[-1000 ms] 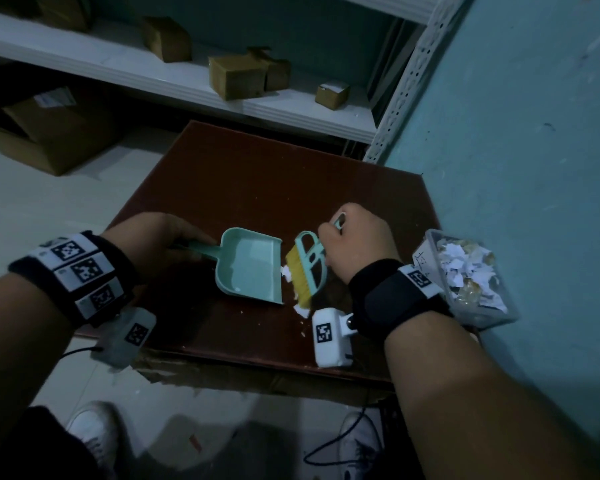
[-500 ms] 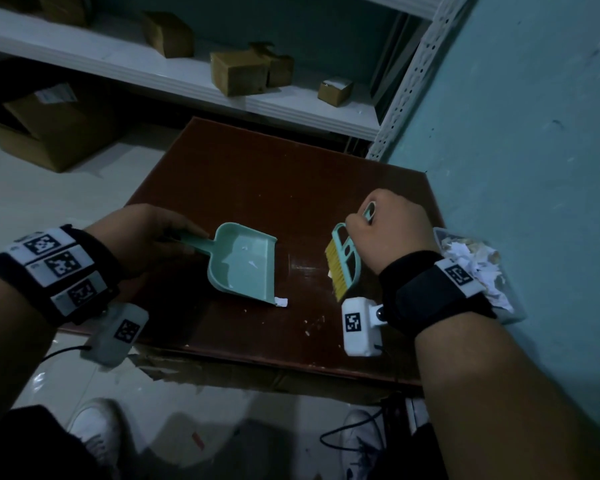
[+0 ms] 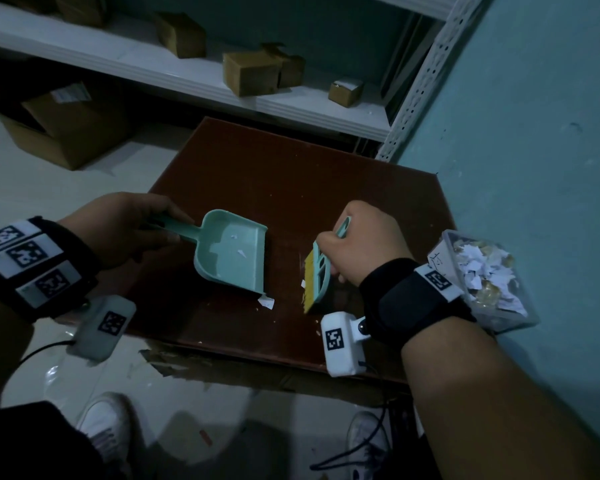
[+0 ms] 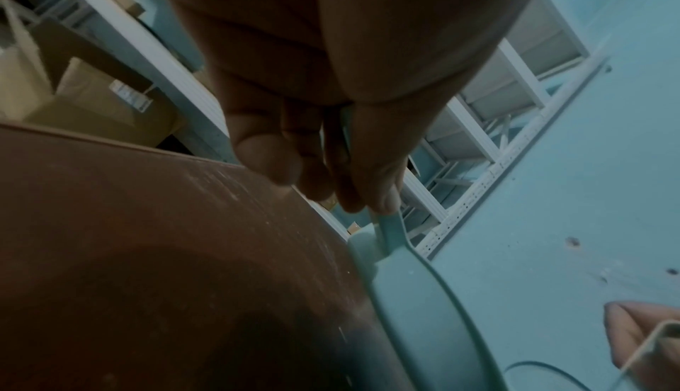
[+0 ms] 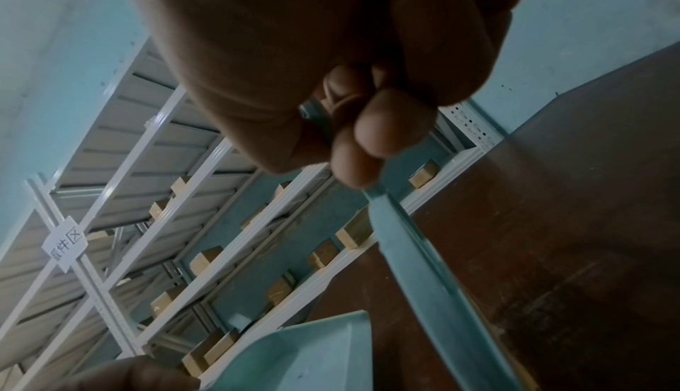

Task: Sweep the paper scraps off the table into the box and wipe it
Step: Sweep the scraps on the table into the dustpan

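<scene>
My left hand [image 3: 125, 226] grips the handle of a teal dustpan [image 3: 232, 254] lying on the dark brown table [image 3: 291, 174]; its fingers [image 4: 371, 191] curl round the handle. A few tiny white bits lie in the pan. My right hand [image 3: 361, 244] grips a small teal brush [image 3: 317, 280] with yellow bristles, held a short way right of the pan's mouth. One white paper scrap [image 3: 266, 302] lies at the pan's front corner, another small scrap [image 3: 303, 284] against the bristles. A clear box [image 3: 482, 282] full of scraps sits at the table's right edge, behind my right wrist.
A teal wall [image 3: 534, 133] runs close along the table's right side. White shelving [image 3: 222, 88] with cardboard boxes stands behind the table. Larger cartons [image 3: 73, 126] sit on the floor at left. The table's front edge is near my feet, with a black cable there.
The brush swung right, away from the dustpan's mouth, then edged back left. The dustpan shifted slightly up the table. A scrap stays at the pan's front corner.
</scene>
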Action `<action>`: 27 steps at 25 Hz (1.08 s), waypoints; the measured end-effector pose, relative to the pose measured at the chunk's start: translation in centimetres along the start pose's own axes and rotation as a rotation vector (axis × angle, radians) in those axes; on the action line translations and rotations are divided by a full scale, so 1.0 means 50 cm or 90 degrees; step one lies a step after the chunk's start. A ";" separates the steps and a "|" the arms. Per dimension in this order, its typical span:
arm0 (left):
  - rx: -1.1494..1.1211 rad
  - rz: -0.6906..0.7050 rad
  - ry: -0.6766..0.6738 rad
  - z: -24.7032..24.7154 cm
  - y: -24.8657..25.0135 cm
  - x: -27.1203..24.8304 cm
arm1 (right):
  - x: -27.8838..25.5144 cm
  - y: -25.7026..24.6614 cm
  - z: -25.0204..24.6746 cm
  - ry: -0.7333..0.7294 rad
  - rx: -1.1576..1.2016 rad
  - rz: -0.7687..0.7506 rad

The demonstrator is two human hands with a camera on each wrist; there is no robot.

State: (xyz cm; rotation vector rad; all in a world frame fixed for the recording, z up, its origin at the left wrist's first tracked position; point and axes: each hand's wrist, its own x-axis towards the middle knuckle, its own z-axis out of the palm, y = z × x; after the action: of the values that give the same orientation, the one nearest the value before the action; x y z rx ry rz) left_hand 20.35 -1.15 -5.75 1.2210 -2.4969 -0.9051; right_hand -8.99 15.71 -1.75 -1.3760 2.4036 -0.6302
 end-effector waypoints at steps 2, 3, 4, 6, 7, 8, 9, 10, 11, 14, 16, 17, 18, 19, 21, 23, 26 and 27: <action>-0.008 -0.001 0.007 -0.006 -0.010 -0.001 | -0.003 -0.004 -0.002 0.003 0.022 -0.002; -0.005 -0.001 0.009 -0.008 -0.015 -0.001 | -0.006 -0.008 -0.003 -0.001 0.029 -0.003; 0.001 -0.002 0.008 -0.009 -0.020 -0.001 | -0.009 -0.011 -0.004 -0.007 0.026 -0.006; 0.012 -0.007 -0.007 -0.011 -0.028 -0.001 | -0.013 -0.016 0.000 -0.021 0.001 -0.013; 0.016 -0.009 -0.019 -0.012 -0.032 -0.001 | -0.015 -0.019 0.004 -0.032 -0.008 -0.014; 0.021 -0.011 -0.037 -0.012 -0.034 -0.001 | -0.017 -0.023 0.008 -0.040 -0.010 -0.014; 0.027 -0.012 -0.056 -0.011 -0.035 -0.002 | -0.019 -0.027 0.013 -0.043 -0.005 -0.013; 0.035 -0.011 -0.072 -0.009 -0.033 -0.002 | -0.020 -0.031 0.019 -0.043 0.005 -0.009; 0.045 -0.013 -0.084 -0.005 -0.029 -0.001 | -0.022 -0.036 0.025 -0.044 0.022 -0.001; 0.075 -0.008 -0.098 0.011 -0.016 0.003 | -0.036 -0.053 0.040 -0.058 0.131 0.021; 0.080 -0.004 -0.106 0.022 -0.013 0.007 | -0.043 -0.061 0.038 -0.041 0.199 0.021; 0.079 -0.005 -0.110 0.026 -0.013 0.009 | -0.040 -0.060 0.034 -0.020 0.213 0.018; 0.079 -0.006 -0.111 0.030 -0.016 0.011 | -0.036 -0.057 0.027 0.003 0.213 0.012; 0.077 -0.008 -0.111 0.032 -0.019 0.012 | -0.030 -0.051 0.018 0.024 0.193 0.002; 0.068 -0.021 -0.110 0.035 -0.021 0.013 | -0.016 -0.030 0.003 0.050 0.117 -0.022; 0.065 -0.027 -0.109 0.038 -0.020 0.014 | -0.007 -0.012 -0.007 0.046 0.038 -0.030; 0.074 -0.029 -0.113 0.041 -0.013 0.015 | -0.006 0.003 -0.017 0.057 -0.080 -0.047; 0.080 -0.030 -0.111 0.041 -0.009 0.014 | -0.003 0.007 -0.023 0.072 -0.099 -0.052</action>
State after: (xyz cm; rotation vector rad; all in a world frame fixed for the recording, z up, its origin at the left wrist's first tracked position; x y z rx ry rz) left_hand 19.29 -1.04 -7.69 1.2964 -2.7089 -0.9153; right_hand -9.68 16.27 -0.95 -1.5471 2.5428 -0.5669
